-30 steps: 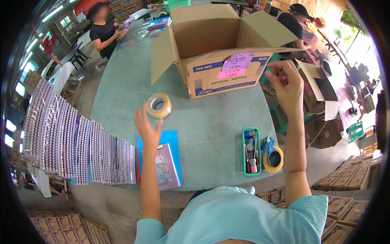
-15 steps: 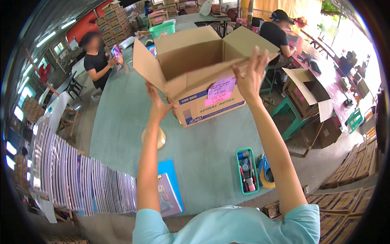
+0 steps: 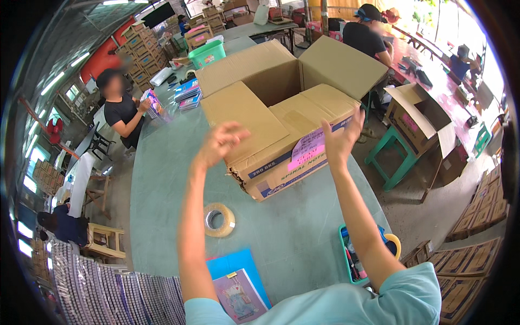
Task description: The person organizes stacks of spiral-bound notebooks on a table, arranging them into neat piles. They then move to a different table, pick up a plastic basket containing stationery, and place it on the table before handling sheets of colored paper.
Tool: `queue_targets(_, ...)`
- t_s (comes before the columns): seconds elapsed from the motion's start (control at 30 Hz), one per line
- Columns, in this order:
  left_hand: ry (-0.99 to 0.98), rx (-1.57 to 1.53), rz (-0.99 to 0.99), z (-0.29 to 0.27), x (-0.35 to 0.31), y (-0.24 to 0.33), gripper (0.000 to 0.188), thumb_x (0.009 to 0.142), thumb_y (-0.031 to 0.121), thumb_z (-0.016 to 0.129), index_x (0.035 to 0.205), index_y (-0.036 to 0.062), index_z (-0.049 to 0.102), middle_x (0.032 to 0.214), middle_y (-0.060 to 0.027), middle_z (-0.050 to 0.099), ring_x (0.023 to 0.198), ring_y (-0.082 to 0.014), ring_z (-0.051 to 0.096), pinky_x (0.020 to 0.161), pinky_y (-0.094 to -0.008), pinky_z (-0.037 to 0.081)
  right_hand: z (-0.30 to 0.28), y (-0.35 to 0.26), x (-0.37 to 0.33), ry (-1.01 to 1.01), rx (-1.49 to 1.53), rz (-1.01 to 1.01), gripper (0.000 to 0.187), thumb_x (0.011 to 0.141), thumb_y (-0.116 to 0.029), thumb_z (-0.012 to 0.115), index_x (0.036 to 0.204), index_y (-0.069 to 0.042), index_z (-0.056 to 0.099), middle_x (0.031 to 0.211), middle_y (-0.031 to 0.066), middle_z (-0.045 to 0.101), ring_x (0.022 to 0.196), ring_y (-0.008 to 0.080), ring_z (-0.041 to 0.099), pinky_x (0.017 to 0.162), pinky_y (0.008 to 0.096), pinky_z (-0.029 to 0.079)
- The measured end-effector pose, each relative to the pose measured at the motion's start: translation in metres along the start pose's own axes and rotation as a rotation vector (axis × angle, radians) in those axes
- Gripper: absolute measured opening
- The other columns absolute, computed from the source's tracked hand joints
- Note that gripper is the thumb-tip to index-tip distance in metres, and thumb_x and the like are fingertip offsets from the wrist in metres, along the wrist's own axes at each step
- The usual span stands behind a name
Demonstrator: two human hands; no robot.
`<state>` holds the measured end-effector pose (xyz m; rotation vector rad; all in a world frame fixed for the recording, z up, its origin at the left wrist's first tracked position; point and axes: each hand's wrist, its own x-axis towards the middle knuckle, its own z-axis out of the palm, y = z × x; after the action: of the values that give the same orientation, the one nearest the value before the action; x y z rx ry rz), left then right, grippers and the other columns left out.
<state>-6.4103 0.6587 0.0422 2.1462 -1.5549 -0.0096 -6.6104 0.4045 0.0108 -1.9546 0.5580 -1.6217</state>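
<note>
A large cardboard box [image 3: 311, 176] stands on the green table, purple and pink paper labels on its near side. Its left flap [image 3: 244, 116] and near flap [image 3: 311, 111] lie folded inward over part of the opening. The far flap [image 3: 244, 65] and the right flap [image 3: 341, 65] stand spread outward. Over the left flap's near corner is my left hand [image 3: 222, 143], slightly blurred, fingers loosely bent and apart, holding nothing. My right hand [image 3: 344, 141] is at the near side toward the right corner, fingers spread; whether it touches the cardboard I cannot tell.
A tape roll [image 3: 220, 220], a blue folder with a notebook [image 3: 241, 298] and a green tray of pens [image 3: 353, 262] lie nearer me. Stacked spiral notebooks [image 3: 114, 292] fill the lower left. Another open box [image 3: 414, 124] rests on a green stool. A person [image 3: 122, 111] handles notebooks across the table.
The left and near flaps, raised before, are now folded inward. My left hand has come off the box's left side to above the flap. My right hand has lowered slightly. The view has shifted.
</note>
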Motion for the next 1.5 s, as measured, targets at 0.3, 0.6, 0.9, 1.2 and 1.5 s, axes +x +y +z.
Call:
queue_targets(0.3, 0.651, -0.581, -0.320, 0.073, 0.010, 0.029, 0.045, 0.078, 0.024, 0.055, 0.120, 0.0092, 0.059, 0.146, -0.0178, 0.009, 0.130, -0.0321, 0.024, 0.107, -0.0392, 0.024, 0.028, 0.068, -0.033, -0.526, 0.551, 0.686, 0.095, 0.078, -0.073, 0.036, 0.144, -0.020, -0.007, 0.152, 0.0074, -0.002, 0.138, 0.0310, 0.005, 0.099, 0.0524, 0.022)
queue_targets(0.6, 0.119, 0.245, -0.738, 0.085, -0.064, 0.268, 0.082, 0.077, 0.059, 0.056, 0.142, 0.0166, 0.029, 0.143, -0.0183, 0.018, 0.124, -0.0411, 0.027, 0.099, -0.0555, 0.026, -0.009, 0.110, 0.001, -1.008, 0.776, 0.744, 0.088, 0.079, -0.078, 0.028, 0.145, -0.020, 0.021, 0.146, 0.0051, 0.028, 0.134, 0.0255, 0.023, 0.097, 0.0482, 0.030)
queue_targets(0.9, 0.081, 0.562, 0.240, 0.090, 0.015, 0.266, 0.077, 0.053, 0.040, 0.081, 0.123, 0.0318, 0.050, 0.143, -0.0020, 0.033, 0.132, -0.0379, 0.027, 0.097, -0.0711, 0.022, -0.230, 0.080, -0.085, -0.649, 0.088, 0.136, 0.052, 0.072, -0.026, 0.073, 0.119, -0.012, 0.056, 0.125, 0.0172, 0.050, 0.116, 0.0314, 0.048, 0.095, 0.0423, 0.040)
queue_targets(1.2, 0.003, 0.227, 0.193, 0.138, 0.072, 0.258, 0.039, 0.067, 0.026, 0.075, 0.101, 0.0180, 0.059, 0.129, 0.0019, 0.049, 0.130, -0.0350, 0.032, 0.099, -0.0666, 0.022, -0.373, 0.072, -0.213, -0.679, -0.535, 0.346, 0.080, 0.066, -0.029, 0.076, 0.135, -0.013, 0.037, 0.128, 0.0206, 0.036, 0.125, 0.0428, 0.026, 0.104, 0.0539, 0.018)
queue_targets(1.5, -0.021, 0.463, 0.113, 0.140, 0.074, 0.270, 0.042, 0.074, 0.025, 0.070, 0.113, 0.0225, 0.054, 0.130, 0.0009, 0.048, 0.132, -0.0312, 0.030, 0.097, -0.0713, 0.018, -0.384, 0.075, -0.218, -0.918, -0.469, 0.133, 0.084, 0.071, -0.035, 0.070, 0.141, -0.012, 0.029, 0.107, 0.0166, 0.046, 0.086, 0.0325, 0.051, 0.078, 0.0411, 0.042)
